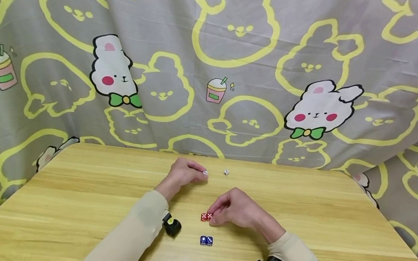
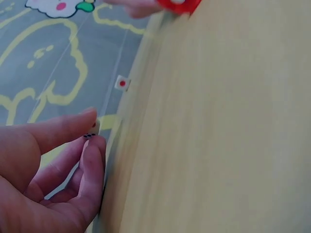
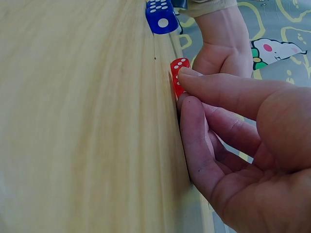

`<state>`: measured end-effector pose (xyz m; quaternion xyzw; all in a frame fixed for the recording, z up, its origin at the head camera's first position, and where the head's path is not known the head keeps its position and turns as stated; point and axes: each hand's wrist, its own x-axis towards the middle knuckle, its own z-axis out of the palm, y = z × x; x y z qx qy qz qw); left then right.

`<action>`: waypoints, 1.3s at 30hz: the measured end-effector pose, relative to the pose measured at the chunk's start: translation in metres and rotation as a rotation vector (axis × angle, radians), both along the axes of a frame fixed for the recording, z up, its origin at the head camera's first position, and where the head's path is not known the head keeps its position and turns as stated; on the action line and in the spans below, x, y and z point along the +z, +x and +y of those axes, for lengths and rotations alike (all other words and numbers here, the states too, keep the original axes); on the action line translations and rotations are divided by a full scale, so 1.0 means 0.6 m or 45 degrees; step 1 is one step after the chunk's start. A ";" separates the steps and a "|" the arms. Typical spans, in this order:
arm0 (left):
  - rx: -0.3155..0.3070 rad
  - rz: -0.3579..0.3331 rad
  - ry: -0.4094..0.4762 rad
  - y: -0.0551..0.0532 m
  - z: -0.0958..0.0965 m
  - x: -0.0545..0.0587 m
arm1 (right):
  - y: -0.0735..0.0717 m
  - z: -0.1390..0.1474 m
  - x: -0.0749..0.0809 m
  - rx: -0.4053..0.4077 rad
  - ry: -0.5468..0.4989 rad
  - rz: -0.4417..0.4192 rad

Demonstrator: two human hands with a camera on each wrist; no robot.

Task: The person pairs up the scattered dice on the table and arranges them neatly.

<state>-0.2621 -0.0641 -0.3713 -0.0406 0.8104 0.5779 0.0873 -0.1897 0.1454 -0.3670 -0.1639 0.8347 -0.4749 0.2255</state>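
Observation:
My left hand (image 1: 186, 172), toward the back of the table, pinches a small white die (image 1: 205, 173) between thumb and fingertips. In the left wrist view, dark pips and part of a red one show on that white die (image 2: 91, 132). A second white die (image 1: 226, 172) sits a short way to its right, its red pip facing the left wrist camera. Nearer the front, my right hand (image 1: 238, 208) grips the right one of two red dice (image 1: 204, 217) that stand side by side. Thumb and fingertips partly cover the red die (image 3: 177, 81) in the right wrist view.
Two blue dice (image 1: 206, 241) stand together in front of the red pair. The wooden table (image 1: 100, 203) ends at a patterned grey curtain (image 1: 187, 21) behind and at both sides. Black wrist cameras (image 1: 172, 225) sit at both sleeves.

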 end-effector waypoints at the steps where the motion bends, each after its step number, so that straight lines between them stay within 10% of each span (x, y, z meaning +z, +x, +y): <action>1: -0.007 -0.004 0.009 0.002 0.001 0.001 | 0.000 0.000 0.000 0.000 0.000 0.001; 39: -0.153 -0.039 -0.063 0.067 -0.014 0.007 | 0.003 0.000 -0.003 -0.013 -0.005 -0.006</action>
